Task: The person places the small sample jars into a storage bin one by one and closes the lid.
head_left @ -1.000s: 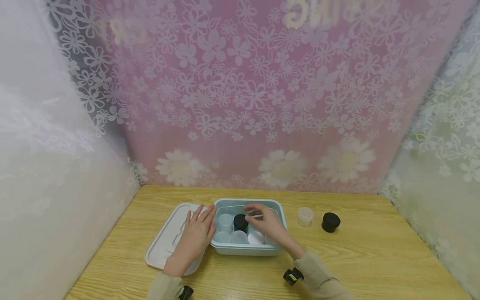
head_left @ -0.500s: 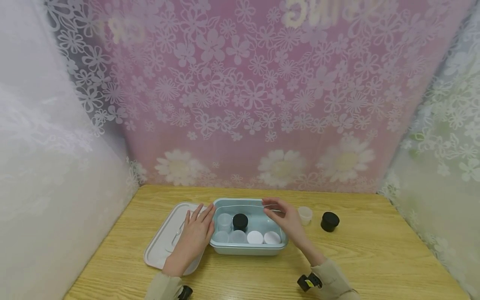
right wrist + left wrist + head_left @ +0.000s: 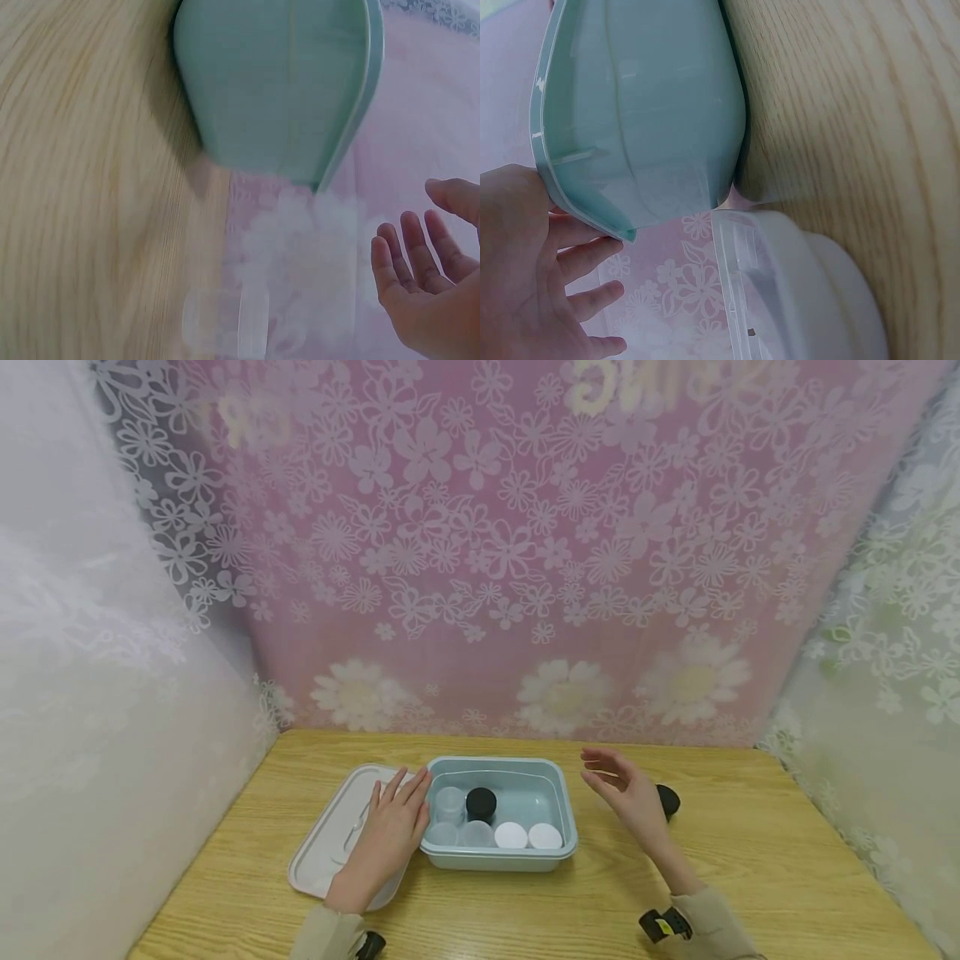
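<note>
A light blue plastic box (image 3: 498, 863) holds a black-lidded round jar (image 3: 481, 802), two white-lidded jars (image 3: 544, 836) and several translucent jars (image 3: 451, 802). My left hand (image 3: 390, 828), fingers fairly straight, rests against the box's left rim, as the left wrist view confirms. To the right of the box, my right hand (image 3: 632, 797) is raised above the table with its fingers loosely bent and nothing in them. A translucent jar (image 3: 225, 322) stands on the table in the right wrist view; in the head view the right hand hides it.
A white lid (image 3: 322, 852) lies left of the box, partly under the left hand and forearm. Another black jar (image 3: 669, 800) stands on the wooden table (image 3: 757, 860) behind the right hand, partly covered. Flowered curtains (image 3: 480, 568) enclose the back and sides.
My right hand has moved right, from over the box's inside to above the table beside it, uncovering the white-lidded jars. The left hand and the box stay in place.
</note>
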Tool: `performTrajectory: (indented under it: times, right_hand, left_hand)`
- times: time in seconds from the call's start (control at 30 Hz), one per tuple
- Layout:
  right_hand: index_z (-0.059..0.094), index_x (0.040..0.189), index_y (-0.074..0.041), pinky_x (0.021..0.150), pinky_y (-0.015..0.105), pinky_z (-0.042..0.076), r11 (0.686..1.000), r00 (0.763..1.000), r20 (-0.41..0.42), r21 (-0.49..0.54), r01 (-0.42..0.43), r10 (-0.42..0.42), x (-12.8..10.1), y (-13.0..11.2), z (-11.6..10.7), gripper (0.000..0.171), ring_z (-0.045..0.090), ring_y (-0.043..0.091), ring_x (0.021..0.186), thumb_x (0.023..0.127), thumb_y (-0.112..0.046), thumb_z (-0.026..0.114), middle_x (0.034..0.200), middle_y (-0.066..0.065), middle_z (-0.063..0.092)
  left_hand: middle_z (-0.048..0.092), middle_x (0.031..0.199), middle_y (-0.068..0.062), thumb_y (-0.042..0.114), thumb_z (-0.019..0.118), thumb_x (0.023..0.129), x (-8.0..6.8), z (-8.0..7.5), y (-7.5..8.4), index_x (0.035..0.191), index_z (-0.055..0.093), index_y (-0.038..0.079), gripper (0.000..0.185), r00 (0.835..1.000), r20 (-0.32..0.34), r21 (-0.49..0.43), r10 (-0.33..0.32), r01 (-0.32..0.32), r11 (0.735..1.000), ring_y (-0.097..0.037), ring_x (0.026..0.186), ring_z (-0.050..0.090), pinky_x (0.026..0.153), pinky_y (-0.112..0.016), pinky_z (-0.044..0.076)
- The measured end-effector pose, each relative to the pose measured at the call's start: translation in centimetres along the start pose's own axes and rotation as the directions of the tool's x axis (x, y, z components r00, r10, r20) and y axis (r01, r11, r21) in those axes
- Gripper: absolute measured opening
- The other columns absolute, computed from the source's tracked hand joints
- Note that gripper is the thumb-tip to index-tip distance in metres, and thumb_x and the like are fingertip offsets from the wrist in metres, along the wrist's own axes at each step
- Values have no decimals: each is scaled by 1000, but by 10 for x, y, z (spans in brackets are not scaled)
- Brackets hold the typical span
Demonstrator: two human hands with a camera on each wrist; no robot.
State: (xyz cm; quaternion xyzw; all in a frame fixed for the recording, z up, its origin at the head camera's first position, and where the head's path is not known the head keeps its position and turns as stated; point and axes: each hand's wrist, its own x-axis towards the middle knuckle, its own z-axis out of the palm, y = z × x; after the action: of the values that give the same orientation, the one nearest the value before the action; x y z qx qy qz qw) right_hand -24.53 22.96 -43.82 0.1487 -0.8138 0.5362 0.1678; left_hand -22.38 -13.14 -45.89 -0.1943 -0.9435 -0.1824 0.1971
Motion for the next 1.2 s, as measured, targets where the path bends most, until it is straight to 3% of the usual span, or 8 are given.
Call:
performTrajectory:
  times: [0.27, 0.57, 0.7, 0.83, 0.93, 1.03, 1.1, 1.2]
  right_hand:
    - [58, 138, 0, 90, 6, 46, 992, 1000, -14, -122, -24, 23, -4, 17, -45, 43, 60, 4, 113, 100, -18, 67, 133, 22, 61]
    - [52, 142, 2, 85, 3, 44, 953, 988, 0, -262, -149, 154, -12, 37, -84, 53, 53, 43, 123, 100, -26, 67, 140, 27, 54]
    - [52, 143, 2, 86, 6, 46, 935, 983, -4, -309, -173, 181, -15, 45, -93, 55, 52, 45, 123, 100, -28, 67, 141, 27, 54]
    - [50, 145, 3, 94, 25, 53, 928, 980, 9, -323, -187, 201, -18, 51, -99, 57, 52, 45, 124, 99, -26, 68, 142, 28, 52]
    - [48, 145, 4, 93, 22, 52, 928, 976, 22, -316, -200, 217, -19, 54, -102, 59, 51, 47, 125, 99, -25, 69, 143, 30, 51]
    - [47, 145, 5, 87, 12, 49, 926, 972, 34, -316, -209, 231, -21, 57, -105, 61, 51, 47, 125, 98, -26, 70, 143, 30, 50]
    - [46, 146, 6, 92, 21, 53, 925, 968, 49, -312, -219, 246, -21, 58, -106, 63, 50, 49, 126, 98, -27, 70, 144, 31, 48]
    - [44, 147, 6, 99, 45, 52, 920, 957, 75, -305, -247, 281, -20, 58, -106, 66, 48, 51, 128, 97, -29, 71, 146, 33, 45]
  left_hand:
    - [54, 149, -13, 15, 58, 103, 0, 1, -1, 145, 55, 1, 44, 1000, 11, 4, -3, 3, 1000, -41, 143, 40, 113, -71, 27]
    - [54, 149, -12, 16, 58, 103, 1, 3, -2, 145, 55, 1, 44, 1000, 14, 7, -2, 2, 1000, -41, 143, 40, 112, -71, 27]
    - [54, 148, -13, 16, 58, 103, 1, 3, -3, 144, 56, 1, 43, 1000, 7, 22, 6, -6, 1000, -40, 142, 42, 112, -70, 29]
    - [57, 146, -14, 16, 60, 102, 2, 2, -2, 141, 58, 0, 42, 1000, -19, 46, 24, -23, 999, -38, 140, 46, 112, -67, 31]
    - [59, 144, -14, 18, 61, 102, 3, 2, 0, 140, 60, 0, 42, 999, -38, 75, 37, -34, 997, -36, 138, 48, 113, -65, 32]
    - [60, 143, -12, 22, 61, 102, 3, 1, 0, 139, 61, 2, 42, 998, -48, 108, 36, -31, 994, -34, 138, 49, 114, -64, 32]
    - [60, 142, -11, 23, 61, 102, 2, 1, -1, 138, 62, 3, 41, 998, -54, 130, 31, -23, 991, -33, 138, 49, 115, -63, 31]
    - [62, 141, -10, 23, 61, 102, 2, 2, -1, 137, 64, 4, 40, 997, -67, 151, 28, -18, 988, -33, 137, 50, 115, -63, 31]
